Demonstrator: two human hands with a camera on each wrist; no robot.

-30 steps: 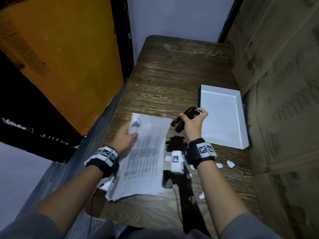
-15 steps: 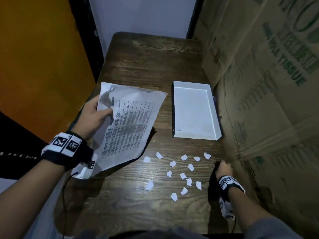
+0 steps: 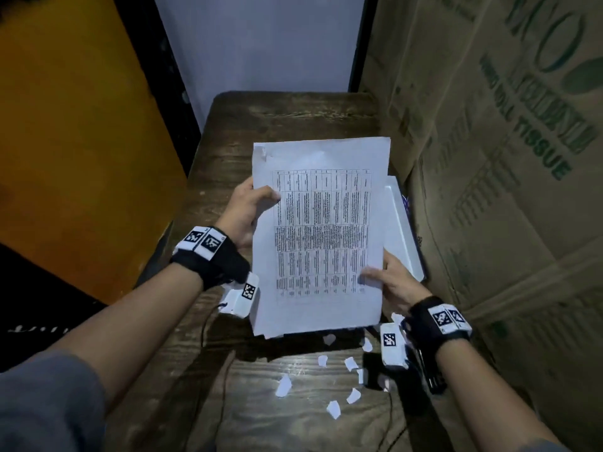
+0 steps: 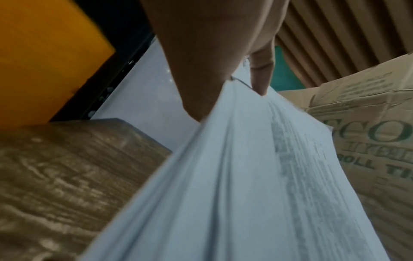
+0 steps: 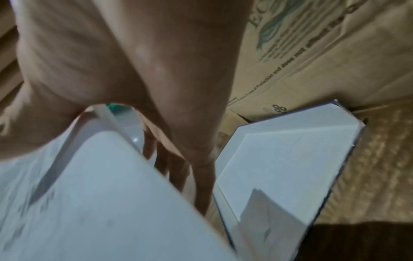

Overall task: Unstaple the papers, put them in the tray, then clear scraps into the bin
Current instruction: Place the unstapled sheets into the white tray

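Both hands hold a stack of printed papers (image 3: 321, 236) upright above the wooden table (image 3: 287, 125). My left hand (image 3: 253, 207) pinches the stack's left edge, thumb on the front sheet. My right hand (image 3: 388, 278) pinches its lower right corner, thumb on the front. In the left wrist view the papers (image 4: 245, 185) fan out below the thumb. The right wrist view shows the papers (image 5: 100, 194) and the white tray (image 5: 286, 155) beside them. The white tray (image 3: 403, 230) lies mostly hidden behind the stack in the head view. Several white paper scraps (image 3: 350, 363) lie on the table below the stack.
Large cardboard boxes (image 3: 489, 158) stand against the table's right side, close to the tray. An orange panel (image 3: 71, 141) stands to the left. A dark object (image 3: 430, 373) lies by my right wrist. Cables (image 3: 225, 370) trail across the near table.
The papers have been lifted off the table and turned upright. My right hand came up from the table's right edge and took the stack's lower right corner. The stack now covers most of the tray.
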